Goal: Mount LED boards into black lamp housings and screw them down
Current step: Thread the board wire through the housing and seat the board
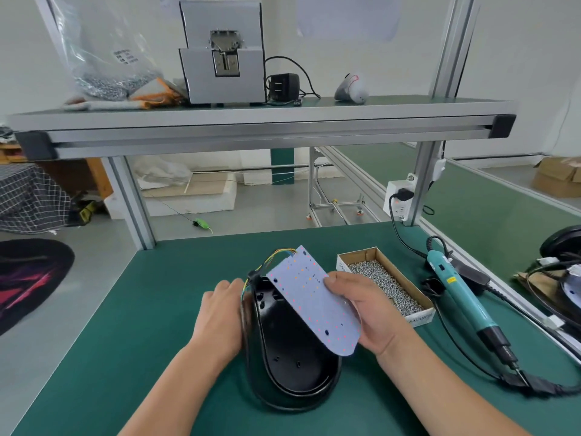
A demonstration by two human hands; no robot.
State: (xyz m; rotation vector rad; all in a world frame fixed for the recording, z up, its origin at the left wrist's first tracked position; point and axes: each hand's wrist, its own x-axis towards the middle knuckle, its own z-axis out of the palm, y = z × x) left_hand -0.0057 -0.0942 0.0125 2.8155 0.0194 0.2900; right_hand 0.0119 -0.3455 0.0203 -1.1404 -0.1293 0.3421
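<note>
Green mat (pixel 157 309), board (pixel 314 303) between right fingers (pixel 338 278)

Soft, white, even light fills the whole scene, and no part is dim; where it comes from I cannot tell. Shadows are weak: only a thin dark band lies on the green mat (pixel 151 325) around the black housing (pixel 292 369) at 6 o'clock. The glossy rim of the housing carries narrow pale reflections. The LED board (pixel 311 297) at the centre looks slightly washed out, a bluish white. The left hand (pixel 220 313) and the housing edge beside it are smeared by blur. The wide lens bends the shelf rail (pixel 267 133) at 12 o'clock and tilts the post (pixel 451 58) at 1 o'clock. The far floor at 9 o'clock is soft.
</note>
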